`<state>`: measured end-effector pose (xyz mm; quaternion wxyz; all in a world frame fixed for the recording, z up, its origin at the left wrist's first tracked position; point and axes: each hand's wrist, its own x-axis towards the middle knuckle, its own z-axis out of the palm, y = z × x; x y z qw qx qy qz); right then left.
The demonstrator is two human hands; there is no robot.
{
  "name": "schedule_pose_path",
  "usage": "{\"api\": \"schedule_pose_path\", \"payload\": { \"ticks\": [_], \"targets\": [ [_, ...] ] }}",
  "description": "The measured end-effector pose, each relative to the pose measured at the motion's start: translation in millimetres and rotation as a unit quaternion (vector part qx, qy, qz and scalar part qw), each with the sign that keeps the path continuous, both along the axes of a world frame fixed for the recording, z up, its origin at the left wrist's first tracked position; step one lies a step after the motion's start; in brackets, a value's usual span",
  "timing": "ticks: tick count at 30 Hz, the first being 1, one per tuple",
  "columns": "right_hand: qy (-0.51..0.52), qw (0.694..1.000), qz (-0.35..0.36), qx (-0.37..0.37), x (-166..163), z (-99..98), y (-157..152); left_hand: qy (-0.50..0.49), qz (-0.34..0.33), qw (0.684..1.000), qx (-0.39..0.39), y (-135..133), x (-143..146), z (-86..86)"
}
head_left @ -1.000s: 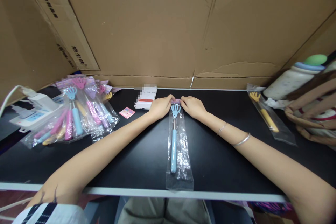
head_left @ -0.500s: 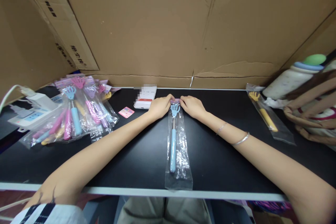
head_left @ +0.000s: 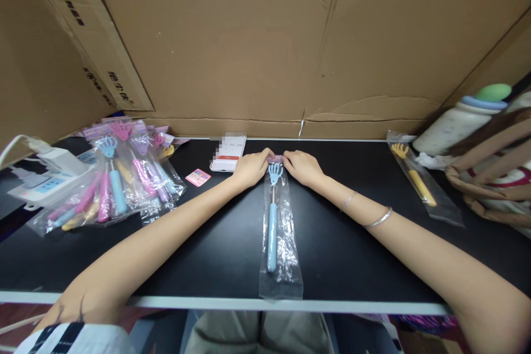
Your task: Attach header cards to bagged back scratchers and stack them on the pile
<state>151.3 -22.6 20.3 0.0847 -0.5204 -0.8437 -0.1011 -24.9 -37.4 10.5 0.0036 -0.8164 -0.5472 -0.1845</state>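
A blue back scratcher [head_left: 272, 232] with a hand-shaped head lies inside a clear plastic bag [head_left: 289, 254] in front of me, its claw end pointing away. At the bag's far end is a narrow pinkish header strip [head_left: 275, 159]. My left hand [head_left: 251, 169] has its fingers closed on the left end of this strip. On the right end, my right hand [head_left: 304, 168] pinches the bag with curled fingers. The bag's near end reaches the table's front edge.
Several bagged back scratchers [head_left: 120, 177] are heaped at left beside a power strip [head_left: 45, 188]. A pink card [head_left: 198, 177] and a phone [head_left: 229, 152] lie near my left hand. At right are a yellow bagged back scratcher [head_left: 421, 185], a bottle [head_left: 458, 124] and a bag with tan straps [head_left: 489, 171].
The whole view has shifted very slightly. Both hands stay on the top of the bag, and the back scratcher has not visibly moved on the table.
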Motion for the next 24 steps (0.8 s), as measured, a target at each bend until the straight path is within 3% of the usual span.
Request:
{"api": "schedule_pose_path", "payload": {
  "ticks": [24],
  "targets": [
    [0.000,1.000,-0.008,-0.023,-1.4,2.2,-2.3,-0.001,0.006,1.000,-0.012,-2.5,1.4,2.3]
  ]
}}
